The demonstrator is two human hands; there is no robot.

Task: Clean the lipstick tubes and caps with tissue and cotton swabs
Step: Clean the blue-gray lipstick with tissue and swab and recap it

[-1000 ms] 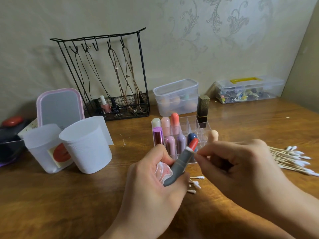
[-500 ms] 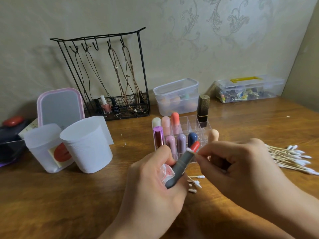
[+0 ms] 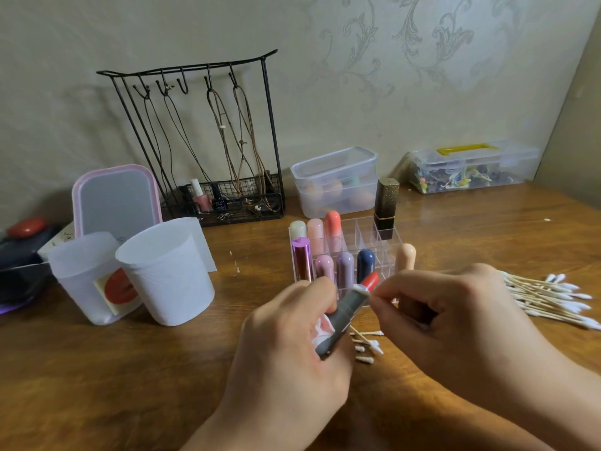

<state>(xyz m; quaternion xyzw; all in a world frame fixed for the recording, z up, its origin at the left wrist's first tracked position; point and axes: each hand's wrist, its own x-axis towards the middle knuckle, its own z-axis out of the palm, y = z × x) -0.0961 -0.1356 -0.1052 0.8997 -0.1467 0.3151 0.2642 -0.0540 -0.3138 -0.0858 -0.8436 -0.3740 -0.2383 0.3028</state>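
My left hand [image 3: 292,349] grips an open grey lipstick tube [image 3: 344,317], tilted up to the right, its red bullet [image 3: 370,281] exposed. A stained tissue [image 3: 323,330] is bunched in the same palm. My right hand [image 3: 455,320] pinches a cotton swab [image 3: 361,289] whose white tip touches the tube's rim just below the bullet. Behind stands a clear organizer [image 3: 357,232] with several capped lipsticks. Used swabs [image 3: 366,345] lie on the table under my hands.
A pile of fresh cotton swabs [image 3: 549,299] lies at the right. Two white cups [image 3: 166,271] and a pink mirror [image 3: 117,200] stand at the left. A black wire rack [image 3: 208,141] and two clear lidded boxes [image 3: 335,180] line the wall.
The tube has tilted slightly and my right hand has shifted the swab tip along the rim beneath the bullet. Both hands stay in nearly the same place.
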